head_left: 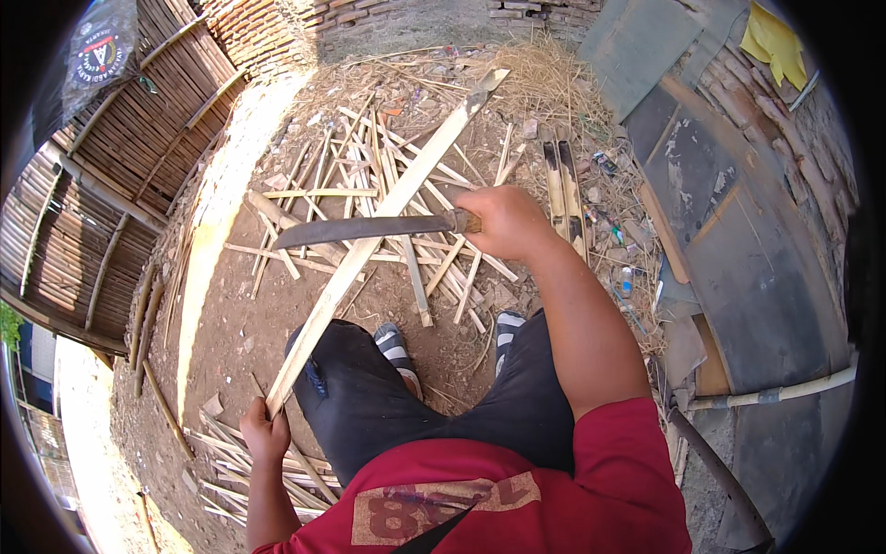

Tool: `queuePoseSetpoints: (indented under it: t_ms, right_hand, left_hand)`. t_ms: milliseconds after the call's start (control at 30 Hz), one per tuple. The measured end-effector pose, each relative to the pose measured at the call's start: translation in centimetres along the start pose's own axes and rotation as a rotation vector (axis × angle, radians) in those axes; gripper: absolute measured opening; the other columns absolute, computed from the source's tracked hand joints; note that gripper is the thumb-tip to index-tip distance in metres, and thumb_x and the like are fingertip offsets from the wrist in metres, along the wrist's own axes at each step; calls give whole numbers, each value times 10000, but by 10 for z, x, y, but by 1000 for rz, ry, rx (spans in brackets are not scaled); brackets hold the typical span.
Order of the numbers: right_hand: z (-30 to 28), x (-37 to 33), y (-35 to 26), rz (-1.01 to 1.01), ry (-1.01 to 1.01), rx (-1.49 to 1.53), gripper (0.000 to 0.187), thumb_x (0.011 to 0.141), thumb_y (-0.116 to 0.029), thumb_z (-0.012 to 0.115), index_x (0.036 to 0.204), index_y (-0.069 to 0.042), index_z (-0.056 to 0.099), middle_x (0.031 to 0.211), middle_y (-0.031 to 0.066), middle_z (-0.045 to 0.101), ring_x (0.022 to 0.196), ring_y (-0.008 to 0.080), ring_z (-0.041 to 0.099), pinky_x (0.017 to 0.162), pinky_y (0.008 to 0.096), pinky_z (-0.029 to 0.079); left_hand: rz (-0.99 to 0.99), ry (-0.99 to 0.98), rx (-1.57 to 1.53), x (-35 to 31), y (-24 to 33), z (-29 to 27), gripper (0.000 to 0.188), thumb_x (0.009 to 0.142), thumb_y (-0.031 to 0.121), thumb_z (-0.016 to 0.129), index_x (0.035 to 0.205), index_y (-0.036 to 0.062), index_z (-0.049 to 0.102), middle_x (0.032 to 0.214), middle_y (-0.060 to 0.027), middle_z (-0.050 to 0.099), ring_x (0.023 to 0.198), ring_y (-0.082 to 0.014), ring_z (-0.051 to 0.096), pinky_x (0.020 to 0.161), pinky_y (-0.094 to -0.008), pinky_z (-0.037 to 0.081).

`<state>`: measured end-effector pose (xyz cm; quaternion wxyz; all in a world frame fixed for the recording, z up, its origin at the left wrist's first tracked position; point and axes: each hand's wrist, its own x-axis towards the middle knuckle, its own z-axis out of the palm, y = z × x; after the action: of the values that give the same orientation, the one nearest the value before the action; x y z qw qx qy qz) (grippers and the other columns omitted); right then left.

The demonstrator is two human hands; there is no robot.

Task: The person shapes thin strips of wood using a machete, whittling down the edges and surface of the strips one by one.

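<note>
My right hand point(510, 222) is closed round the handle of a machete point(369, 228), whose long dark blade points left. The blade crosses over a pale split bamboo strip point(406, 192); whether they touch I cannot tell. Near its lower end the strip is gripped by my left hand point(265, 429), beside my left thigh. From there it slants up and away to the right, and its far end shows a darker patch. Beneath the blade lies a thick round piece of wood point(269, 210), partly hidden by the machete and the strip.
Many thin split sticks point(355, 157) lie heaped on the dirt ahead of my feet. Another bundle of strips point(268, 475) lies by my left arm. Two bamboo halves point(562, 189) rest at the right, near dry straw point(549, 83). Dark panels point(738, 240) lean along the right side; a bamboo-slat wall point(120, 157) stands left.
</note>
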<state>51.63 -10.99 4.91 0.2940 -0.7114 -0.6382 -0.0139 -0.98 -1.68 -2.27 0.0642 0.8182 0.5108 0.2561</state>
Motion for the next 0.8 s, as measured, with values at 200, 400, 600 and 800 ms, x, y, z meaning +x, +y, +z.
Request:
queuePoseSetpoints:
  t_ms: [200,400,600,800]
  right_hand:
    - [-9,1,23,227,30,86,416,804,-273,806,1168,-88,727,987,199,734,932,375,715,807,448,561]
    - [-2,-10,67,374,336,55,550,860,-372,794,1296,-54,685,995,226,744,954,340,739,835,434,567]
    - [-1,-2,-1,-28,82,55,191,786,-205,757,932,-99,694,832,169,702,841,367,703,724,480,542]
    - [-13,2,17,242,32,96,290,826,-251,768,1075,-105,740,908,187,728,868,375,709,765,462,553]
  left_hand:
    - [42,38,17,-3,3,-17,196,738,43,612,687,9,426,567,-195,438,482,-344,414,488,-422,354]
    - [41,32,-2,-3,-2,-8,254,803,85,674,700,5,456,566,-185,453,489,-299,420,495,-404,363]
    - [-61,-25,-73,7,12,0,373,912,166,711,702,3,449,561,-107,409,531,-180,363,500,-384,316]
    - [-14,-22,-10,6,16,-16,345,874,135,703,693,-5,445,562,-177,444,500,-247,383,496,-403,352]
